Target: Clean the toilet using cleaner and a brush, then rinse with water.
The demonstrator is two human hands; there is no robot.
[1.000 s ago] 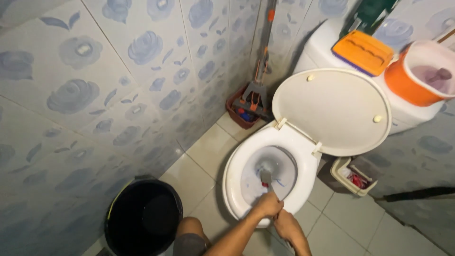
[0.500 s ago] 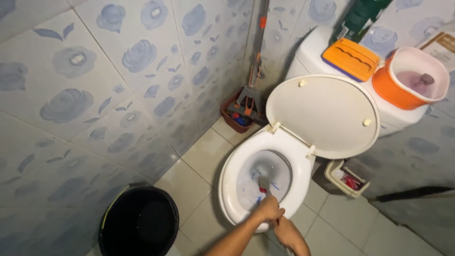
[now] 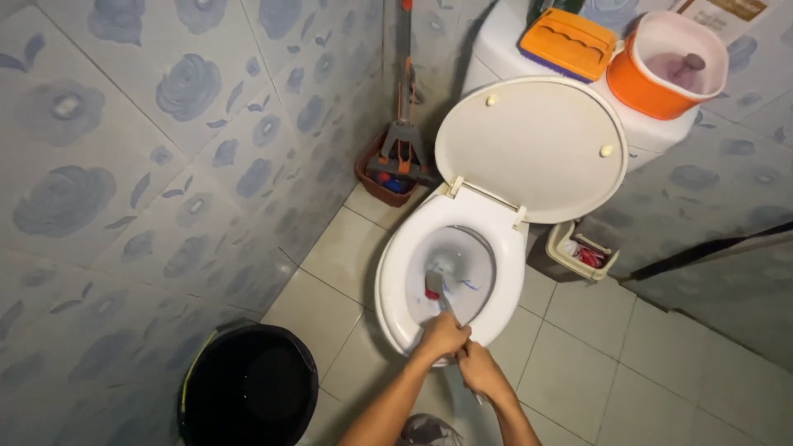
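Observation:
A white toilet [image 3: 396, 272] stands with its lid [image 3: 533, 149] raised against the tank. Both my hands grip the handle of a toilet brush [image 3: 435, 285], whose head is down inside the bowl on the near left side. My left hand [image 3: 442, 334] holds the handle higher up, right at the bowl's front rim. My right hand [image 3: 479, 372] holds the handle just behind it, nearer to me. Blue streaks of cleaner mark the inside of the bowl.
A black bucket [image 3: 248, 384] stands on the tiled floor at lower left. A mop in a red holder [image 3: 395, 165] leans in the corner. On the tank sit an orange brush [image 3: 568, 41] and an orange tub [image 3: 661, 66]. A small beige bin [image 3: 578, 252] stands right of the toilet.
The view has shifted, so the toilet sits higher and further left in the frame. The brush head has moved from the middle of the bowl toward its near left side. Both hands stay on the handle.

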